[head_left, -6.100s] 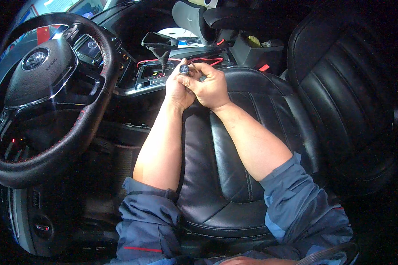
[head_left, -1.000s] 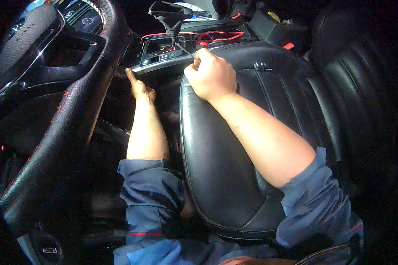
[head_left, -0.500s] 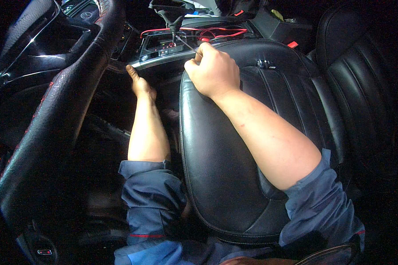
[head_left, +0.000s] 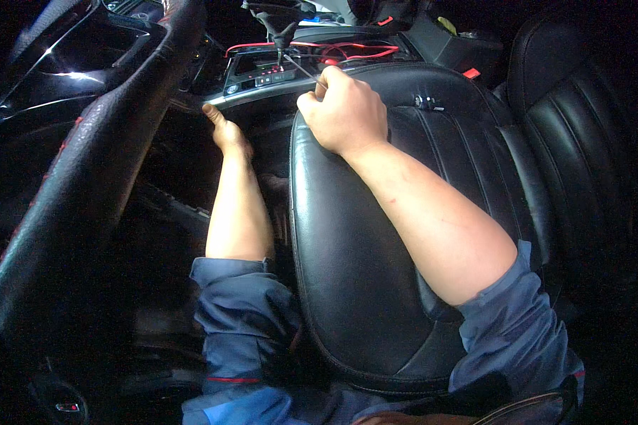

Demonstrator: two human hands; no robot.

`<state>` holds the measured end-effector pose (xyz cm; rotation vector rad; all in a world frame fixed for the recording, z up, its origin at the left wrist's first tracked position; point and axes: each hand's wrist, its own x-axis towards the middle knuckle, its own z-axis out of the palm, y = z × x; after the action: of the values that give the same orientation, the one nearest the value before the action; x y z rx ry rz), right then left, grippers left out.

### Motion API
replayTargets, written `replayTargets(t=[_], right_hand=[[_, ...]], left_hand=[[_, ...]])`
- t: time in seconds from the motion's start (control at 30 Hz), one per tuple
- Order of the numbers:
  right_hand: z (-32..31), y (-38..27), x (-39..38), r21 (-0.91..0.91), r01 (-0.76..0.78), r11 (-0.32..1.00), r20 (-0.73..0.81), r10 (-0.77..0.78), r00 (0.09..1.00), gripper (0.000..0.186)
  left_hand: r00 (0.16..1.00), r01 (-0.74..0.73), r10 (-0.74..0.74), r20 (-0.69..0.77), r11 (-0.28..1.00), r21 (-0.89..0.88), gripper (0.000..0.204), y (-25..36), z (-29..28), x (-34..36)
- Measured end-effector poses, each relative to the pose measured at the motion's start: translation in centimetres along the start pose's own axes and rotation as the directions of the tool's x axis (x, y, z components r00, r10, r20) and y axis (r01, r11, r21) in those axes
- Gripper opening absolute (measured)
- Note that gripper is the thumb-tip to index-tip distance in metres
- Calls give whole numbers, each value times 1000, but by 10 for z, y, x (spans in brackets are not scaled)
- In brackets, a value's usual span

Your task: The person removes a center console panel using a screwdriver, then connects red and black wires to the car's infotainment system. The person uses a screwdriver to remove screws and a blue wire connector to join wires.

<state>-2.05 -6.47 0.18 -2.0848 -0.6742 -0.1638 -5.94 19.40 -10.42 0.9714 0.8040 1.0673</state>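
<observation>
My right hand (head_left: 344, 112) is closed in a fist above the front of the black leather seat (head_left: 365, 276). From it a thin metal rod (head_left: 303, 69) slants up and left to the foot of the gear lever (head_left: 281, 39), whose black boot is pushed up. The rod's handle, if any, is hidden in the fist. Beside the centre console's near side is my left hand (head_left: 227, 134), its thumb stretched up and apart. Its other fingers are lost in shadow. The console panel (head_left: 262, 79) around the lever has small buttons.
The steering wheel (head_left: 96, 149) with red stitching takes up the left. A red cable (head_left: 368, 51) loops over the console. On the seat lies a small dark object with a shiny end (head_left: 427, 103). A red buckle (head_left: 471, 73) stands beside the seat, and an armrest box (head_left: 461, 51) behind.
Both hands keep nearly the same places, the right one shifting very slightly right with the rod. The steering wheel sits a little differently in the picture.
</observation>
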Motion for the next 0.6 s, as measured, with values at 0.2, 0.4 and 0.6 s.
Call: replayTargets(t=[0.2,0.4,0.6], right_hand=[[0,-2,0,3,-6,1000,-25,6,1000,27],[0,-2,1,7,-5,1000,-22,5,1000,24],[0,-2,1,18,4,1000,-39,-3,999,24]], left_hand=[[969,23,46,-243,962,274,120,19,13,-23],[918,382,-394,50,840,-386,104,23,37,-36],[952,307,-184,247,620,-722,80,-3,41,-29]])
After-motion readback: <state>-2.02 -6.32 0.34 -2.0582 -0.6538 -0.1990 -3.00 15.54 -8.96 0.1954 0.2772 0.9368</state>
